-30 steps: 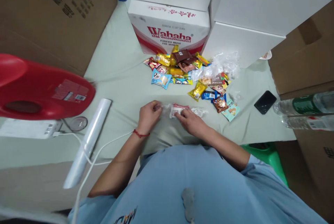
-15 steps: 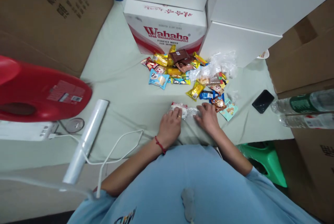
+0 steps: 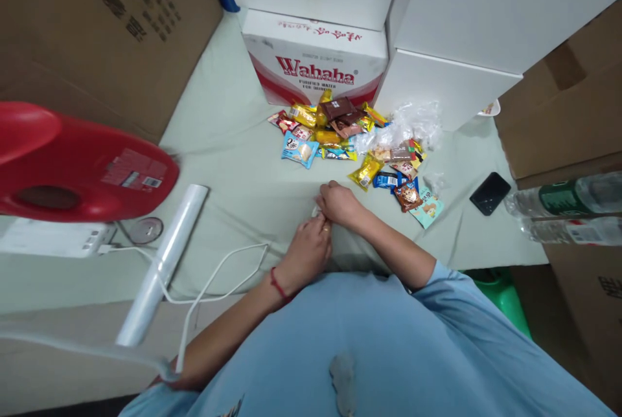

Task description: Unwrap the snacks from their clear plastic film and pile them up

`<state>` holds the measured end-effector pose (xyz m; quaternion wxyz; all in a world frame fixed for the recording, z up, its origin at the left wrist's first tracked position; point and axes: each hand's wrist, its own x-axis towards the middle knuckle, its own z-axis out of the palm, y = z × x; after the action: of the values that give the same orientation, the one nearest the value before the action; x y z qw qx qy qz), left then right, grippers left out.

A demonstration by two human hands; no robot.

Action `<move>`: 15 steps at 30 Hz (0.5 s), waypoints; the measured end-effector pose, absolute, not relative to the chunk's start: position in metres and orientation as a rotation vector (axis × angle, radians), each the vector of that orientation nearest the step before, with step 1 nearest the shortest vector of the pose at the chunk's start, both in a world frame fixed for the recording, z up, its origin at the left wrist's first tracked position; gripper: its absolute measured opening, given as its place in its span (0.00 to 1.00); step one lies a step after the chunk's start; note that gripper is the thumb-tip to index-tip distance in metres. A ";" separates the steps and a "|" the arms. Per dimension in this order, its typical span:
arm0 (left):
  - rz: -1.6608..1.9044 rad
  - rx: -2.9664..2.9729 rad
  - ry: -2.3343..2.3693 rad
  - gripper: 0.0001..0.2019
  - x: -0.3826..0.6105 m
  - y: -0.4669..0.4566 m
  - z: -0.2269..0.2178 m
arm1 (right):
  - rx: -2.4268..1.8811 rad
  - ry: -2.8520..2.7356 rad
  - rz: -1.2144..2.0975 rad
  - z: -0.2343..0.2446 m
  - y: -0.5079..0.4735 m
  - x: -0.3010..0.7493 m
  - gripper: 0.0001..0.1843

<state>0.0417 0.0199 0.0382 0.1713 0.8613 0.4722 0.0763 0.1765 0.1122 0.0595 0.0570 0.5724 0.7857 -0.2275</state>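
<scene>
Close together near the table's front edge, my left hand (image 3: 310, 243) and my right hand (image 3: 343, 204) are both closed. Between their fingertips is a small wrapped snack packet (image 3: 315, 212). Only a whitish bit of it shows; my fingers hide the rest. My right hand lies just beyond and to the right of my left. Beyond them is a loose pile of wrapped snacks, with a blue biscuit packet (image 3: 298, 149), a yellow packet (image 3: 365, 171), a brown packet (image 3: 407, 197) and a mint-green packet (image 3: 427, 210) on the near side.
Crumpled clear plastic (image 3: 413, 125) lies on the pile, before a Wahaha carton (image 3: 315, 70). To the right are a black phone (image 3: 490, 193) and plastic bottles (image 3: 566, 198). On the left are a plastic-film roll (image 3: 165, 261), a white cable (image 3: 218, 274) and a red plastic container (image 3: 97, 171).
My right hand has moved left to meet my left hand. The red-and-white packet in clear plastic, which lay under my left fingers, is now almost hidden between both hands.
</scene>
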 end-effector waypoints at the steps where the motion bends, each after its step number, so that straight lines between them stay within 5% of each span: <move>1: 0.287 2.431 1.338 0.19 0.032 0.017 0.038 | 1.731 2.412 -0.658 0.058 0.107 0.175 0.22; 4: 0.427 2.373 1.427 0.17 0.008 0.009 0.031 | 1.711 2.514 -0.516 0.052 0.092 0.174 0.27; 10: 0.606 2.337 1.591 0.12 -0.014 0.001 0.003 | 1.843 2.586 -0.563 0.055 0.081 0.212 0.15; 15: 0.688 2.411 1.623 0.11 -0.028 -0.008 -0.013 | 2.752 2.500 -0.631 0.083 0.086 0.376 0.18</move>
<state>-0.0282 -0.0084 -0.0129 0.0775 0.8048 0.5418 0.2296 0.3758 0.0861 0.0828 -0.3093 0.6940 0.6304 -0.1591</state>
